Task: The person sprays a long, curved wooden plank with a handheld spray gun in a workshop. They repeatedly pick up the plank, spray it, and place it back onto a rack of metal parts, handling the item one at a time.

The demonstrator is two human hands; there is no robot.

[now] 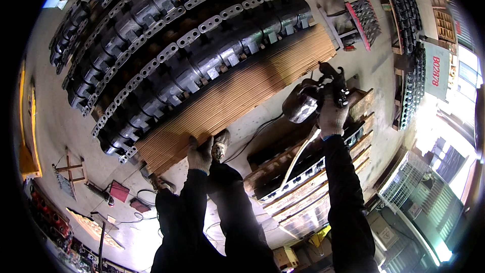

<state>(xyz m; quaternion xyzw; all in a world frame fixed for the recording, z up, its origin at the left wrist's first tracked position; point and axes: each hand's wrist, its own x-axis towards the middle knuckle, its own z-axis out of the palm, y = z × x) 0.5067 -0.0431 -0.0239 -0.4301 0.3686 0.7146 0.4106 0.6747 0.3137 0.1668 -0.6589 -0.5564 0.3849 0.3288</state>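
Cardboard [237,96] separates left hand [200,156] from track [204,61].

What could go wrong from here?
1. Drips: the right hand holds what looks like a spray gun with its cup tilted; it might leak.
2. Snag: the pale hose below that hand runs over the wooden pallet and could catch on a slat.
3. Trip: a dark cord lies on the floor near the shoe, while the left hand is at the edge of the cardboard.
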